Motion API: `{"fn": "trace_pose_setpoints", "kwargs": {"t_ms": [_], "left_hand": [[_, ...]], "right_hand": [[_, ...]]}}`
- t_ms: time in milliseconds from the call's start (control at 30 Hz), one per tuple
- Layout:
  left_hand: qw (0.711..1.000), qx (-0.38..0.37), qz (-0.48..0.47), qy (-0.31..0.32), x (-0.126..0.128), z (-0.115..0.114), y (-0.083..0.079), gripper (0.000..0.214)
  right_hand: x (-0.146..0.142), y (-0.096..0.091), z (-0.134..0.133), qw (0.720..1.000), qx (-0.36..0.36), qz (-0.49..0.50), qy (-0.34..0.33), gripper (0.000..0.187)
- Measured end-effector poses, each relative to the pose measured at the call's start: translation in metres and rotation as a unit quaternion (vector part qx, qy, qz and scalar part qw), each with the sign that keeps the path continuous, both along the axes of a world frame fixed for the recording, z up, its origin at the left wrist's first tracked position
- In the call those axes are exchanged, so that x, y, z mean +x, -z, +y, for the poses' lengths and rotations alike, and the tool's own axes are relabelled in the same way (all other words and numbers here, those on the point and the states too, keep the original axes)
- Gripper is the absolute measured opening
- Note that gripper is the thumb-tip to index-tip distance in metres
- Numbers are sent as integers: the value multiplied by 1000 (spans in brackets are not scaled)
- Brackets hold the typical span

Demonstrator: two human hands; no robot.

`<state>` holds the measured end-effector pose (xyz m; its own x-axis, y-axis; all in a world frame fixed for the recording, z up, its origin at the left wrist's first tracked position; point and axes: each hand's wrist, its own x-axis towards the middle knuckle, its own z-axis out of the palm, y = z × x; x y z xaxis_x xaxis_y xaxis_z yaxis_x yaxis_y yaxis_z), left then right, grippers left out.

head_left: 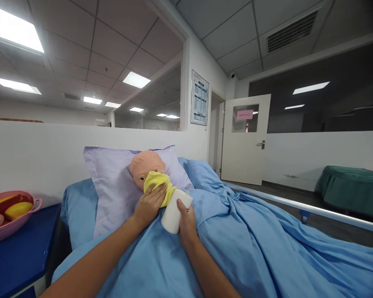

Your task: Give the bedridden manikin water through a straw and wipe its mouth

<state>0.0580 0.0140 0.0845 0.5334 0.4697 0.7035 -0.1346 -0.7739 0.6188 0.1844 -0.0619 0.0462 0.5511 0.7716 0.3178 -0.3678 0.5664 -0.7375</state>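
Observation:
A manikin head (144, 165) lies on a lilac pillow (112, 186) in a bed under a blue sheet (251, 240). My left hand (149, 205) is closed on a yellow cloth (157, 182) and presses it against the manikin's mouth and chin. My right hand (186, 221) is wrapped round a white cup (174, 213), held tilted just below the cloth, beside the manikin's chin.
A blue bedside table (18, 252) at the left carries a pink bowl (34, 205) of fruit. A metal bed rail (313, 209) runs along the right side. Beyond it stand a green-covered bed (351, 194) and a white door (245, 140).

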Motion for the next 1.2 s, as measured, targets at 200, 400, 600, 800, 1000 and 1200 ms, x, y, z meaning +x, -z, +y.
{"fn": "trace_pose_setpoints", "kwargs": {"t_ms": [200, 400, 600, 800, 1000, 1200], "left_hand": [[999, 28, 29, 8, -20, 1, 7, 36], [999, 26, -47, 8, -11, -12, -45, 34], [999, -33, -10, 33, -12, -3, -23, 23], [998, 64, 26, -13, -34, 2, 11, 24], [997, 67, -26, -27, -30, -10, -36, 26], [943, 280, -82, -161, 3, -1, -68, 36]], "right_hand": [[-1, 0, -1, 1000, 9, 4, -27, 49], [1, 4, 6, 998, 48, -25, -11, 53], [1, 5, 6, 1000, 17, -7, -18, 49], [-2, 3, 3, 999, 5, 4, -34, 51], [0, 5, 5, 1000, -4, -17, -23, 53], [0, 4, 2, 999, -28, -19, -31, 51]]}}
